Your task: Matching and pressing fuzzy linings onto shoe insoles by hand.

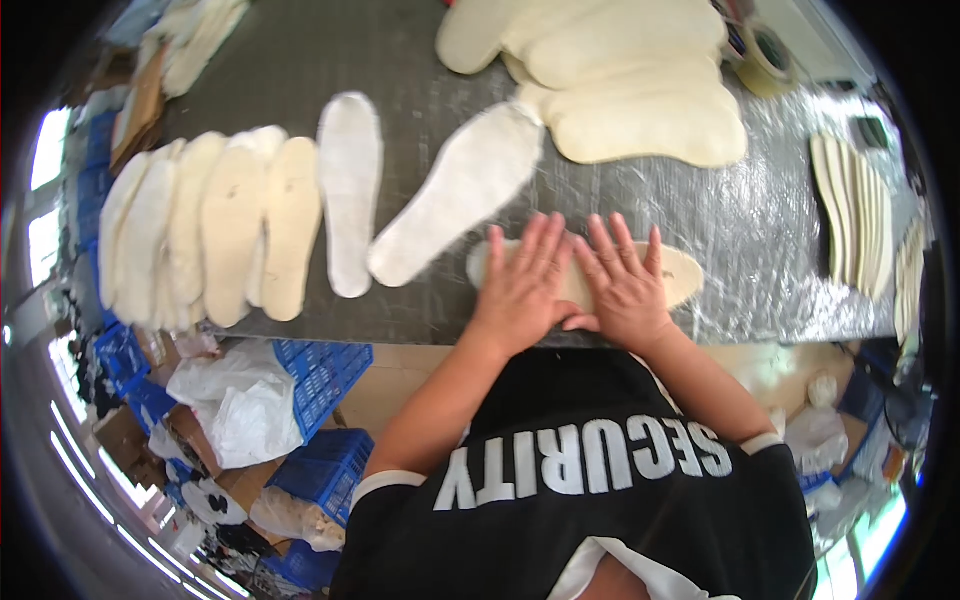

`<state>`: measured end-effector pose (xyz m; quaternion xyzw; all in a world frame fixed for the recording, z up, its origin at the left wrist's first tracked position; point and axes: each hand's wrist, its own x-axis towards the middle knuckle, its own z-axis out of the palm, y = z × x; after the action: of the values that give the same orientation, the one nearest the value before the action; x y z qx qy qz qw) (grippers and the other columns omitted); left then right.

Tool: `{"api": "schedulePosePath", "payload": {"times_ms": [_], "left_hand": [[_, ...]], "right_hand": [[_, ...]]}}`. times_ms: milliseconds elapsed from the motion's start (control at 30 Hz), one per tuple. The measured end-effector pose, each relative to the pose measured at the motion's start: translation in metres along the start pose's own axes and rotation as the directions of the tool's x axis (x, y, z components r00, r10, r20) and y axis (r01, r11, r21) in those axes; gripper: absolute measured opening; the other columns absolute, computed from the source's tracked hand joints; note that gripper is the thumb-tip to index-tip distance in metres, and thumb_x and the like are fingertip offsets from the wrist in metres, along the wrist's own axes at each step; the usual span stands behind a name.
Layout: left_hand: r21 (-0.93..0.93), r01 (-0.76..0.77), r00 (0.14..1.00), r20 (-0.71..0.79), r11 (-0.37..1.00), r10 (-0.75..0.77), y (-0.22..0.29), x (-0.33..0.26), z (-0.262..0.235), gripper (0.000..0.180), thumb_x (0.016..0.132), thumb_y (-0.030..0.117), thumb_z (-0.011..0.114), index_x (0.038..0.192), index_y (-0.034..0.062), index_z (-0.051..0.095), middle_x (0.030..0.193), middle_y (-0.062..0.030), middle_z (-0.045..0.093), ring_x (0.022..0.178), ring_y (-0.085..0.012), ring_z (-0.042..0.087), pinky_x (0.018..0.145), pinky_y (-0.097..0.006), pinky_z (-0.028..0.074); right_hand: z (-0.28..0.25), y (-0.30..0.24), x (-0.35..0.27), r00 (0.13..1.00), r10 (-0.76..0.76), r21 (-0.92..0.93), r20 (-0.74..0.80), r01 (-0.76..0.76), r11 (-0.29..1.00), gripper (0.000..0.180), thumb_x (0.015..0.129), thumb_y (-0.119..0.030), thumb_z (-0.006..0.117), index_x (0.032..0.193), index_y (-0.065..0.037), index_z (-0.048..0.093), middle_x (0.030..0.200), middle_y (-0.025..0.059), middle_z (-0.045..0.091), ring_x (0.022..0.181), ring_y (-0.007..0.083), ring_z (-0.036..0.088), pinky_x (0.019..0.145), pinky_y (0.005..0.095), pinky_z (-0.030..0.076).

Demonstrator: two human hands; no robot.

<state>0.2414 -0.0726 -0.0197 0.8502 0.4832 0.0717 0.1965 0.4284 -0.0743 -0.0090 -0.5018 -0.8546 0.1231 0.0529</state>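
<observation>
**A:** What do the hands show from my feed?

**B:** I log both flat and open, fingers spread. My left hand (522, 285) and right hand (622, 285) lie palm-down side by side, thumbs touching, pressed on one cream insole (682, 274). Nothing is gripped; it is a press, not a hold.

**A:** Where is that insole?

**B:** Lying crosswise near the front edge of the grey worktable (300, 60), mostly covered by the hands. Its right end pokes out past my right hand; a bit of the left end shows beside my left fingers.

**A:** Around it?

**B:** A white fuzzy insole (460, 190) lies slantwise just left of and above my left hand, its heel close to the fingertips; I cannot tell whether they touch. Another white insole (349, 190) lies upright further left. Beyond that, a row of overlapped cream insoles (215, 230). At the top, a pile of large cream pieces (630, 90). On the right, a fanned stack of thin insoles (858, 215) on silvery foil sheet (770, 220). A tape roll (765, 55) at the top right corner. Blue crates (320, 375) sit below the table edge.
</observation>
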Motion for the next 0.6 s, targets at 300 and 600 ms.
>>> {"api": "schedulePosePath", "payload": {"times_ms": [300,600], "left_hand": [[-0.049,-0.090,0.996,-0.009,0.995,0.090,-0.002,0.000,-0.013,0.086,0.063,0.045,0.075,0.131,0.0030,0.043,0.139,-0.0119,0.040,0.128,-0.0288,0.037,0.105,-0.051,0.026],[0.395,0.507,0.817,-0.503,0.766,-0.282,-0.096,-0.102,-0.189,0.088,0.057,0.032,0.082,0.131,0.0046,0.044,0.127,-0.0181,0.050,0.119,-0.0386,0.043,0.100,-0.047,0.035]], "right_hand": [[-0.013,0.023,0.000,0.982,-0.011,0.486,-0.189,0.104,0.868,0.088,0.072,-0.062,0.065,0.135,-0.005,0.043,0.142,0.0218,0.037,0.134,0.0380,0.033,0.110,0.0496,0.020],[-0.202,-0.089,0.048,0.662,-0.459,0.730,-0.592,0.201,-0.653,0.018,0.096,-0.010,0.051,0.094,-0.005,0.068,0.122,0.0240,0.042,0.101,0.0354,0.048,0.092,0.0435,0.040]]}}
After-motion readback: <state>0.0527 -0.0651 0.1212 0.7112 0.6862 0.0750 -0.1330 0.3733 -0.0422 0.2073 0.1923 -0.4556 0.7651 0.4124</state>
